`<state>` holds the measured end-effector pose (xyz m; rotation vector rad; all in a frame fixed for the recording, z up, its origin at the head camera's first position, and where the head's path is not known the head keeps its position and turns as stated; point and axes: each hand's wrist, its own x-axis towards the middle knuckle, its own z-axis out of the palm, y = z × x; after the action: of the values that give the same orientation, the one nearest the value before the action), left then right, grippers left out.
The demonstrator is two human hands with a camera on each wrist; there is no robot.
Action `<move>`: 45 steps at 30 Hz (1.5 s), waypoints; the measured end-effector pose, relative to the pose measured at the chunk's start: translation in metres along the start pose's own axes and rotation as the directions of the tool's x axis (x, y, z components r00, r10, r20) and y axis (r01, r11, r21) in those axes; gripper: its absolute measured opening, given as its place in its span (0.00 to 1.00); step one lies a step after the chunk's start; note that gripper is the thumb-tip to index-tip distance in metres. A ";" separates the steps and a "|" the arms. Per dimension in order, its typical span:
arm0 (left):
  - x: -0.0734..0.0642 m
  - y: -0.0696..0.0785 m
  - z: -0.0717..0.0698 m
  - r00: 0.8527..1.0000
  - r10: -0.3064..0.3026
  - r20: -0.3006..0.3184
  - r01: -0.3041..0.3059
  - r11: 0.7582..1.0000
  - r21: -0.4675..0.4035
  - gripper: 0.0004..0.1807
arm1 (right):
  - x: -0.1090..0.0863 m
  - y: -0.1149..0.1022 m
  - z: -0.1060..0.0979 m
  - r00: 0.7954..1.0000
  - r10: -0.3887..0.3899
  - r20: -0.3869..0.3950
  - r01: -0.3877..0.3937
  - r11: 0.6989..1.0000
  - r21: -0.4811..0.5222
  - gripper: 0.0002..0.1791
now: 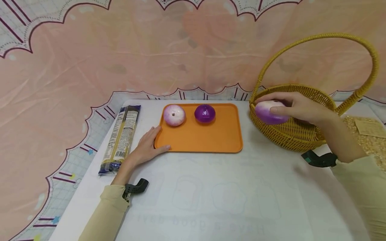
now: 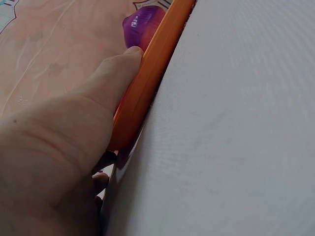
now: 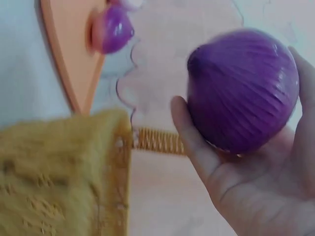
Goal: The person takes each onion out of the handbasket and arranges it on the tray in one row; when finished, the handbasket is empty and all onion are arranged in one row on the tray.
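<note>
My right hand holds a purple onion between thumb and fingers, over the near left rim of a yellow wicker basket. In the right wrist view, the held onion turns its pointed end to the left. My left hand rests at the near left corner of an orange tray, its thumb across the front rim and the fingers stretched along the left side. On the tray lie a pale purple-white onion and a deep purple onion, set apart along the back.
A long blue-and-gold packet lies left of the tray, beside the left forearm. The basket's tall hoop handle rises above the right hand. Beyond the basket, a bag of golden grains sits at the right. A patterned cloth hangs behind the white table.
</note>
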<state>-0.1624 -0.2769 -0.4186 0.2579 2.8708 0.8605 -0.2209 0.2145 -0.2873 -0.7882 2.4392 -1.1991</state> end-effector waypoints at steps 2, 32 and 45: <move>0.000 0.000 0.000 1.000 -0.006 0.003 0.006 1.000 -0.002 0.51 | 0.002 -0.004 0.007 0.999 -0.003 -0.033 0.003 1.000 0.022 0.21; -0.001 0.001 0.004 1.000 -0.002 -0.002 0.002 1.000 0.009 0.51 | 0.025 -0.041 0.081 0.903 0.017 -0.430 0.126 0.945 0.301 0.22; 0.000 0.001 0.001 1.000 -0.002 -0.010 0.002 1.000 0.012 0.51 | 0.030 -0.040 0.090 0.882 0.014 -0.472 0.132 0.952 0.276 0.23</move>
<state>-0.1616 -0.2754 -0.4190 0.2521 2.8859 0.8469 -0.1872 0.1204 -0.3107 -0.5288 2.4987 -1.9235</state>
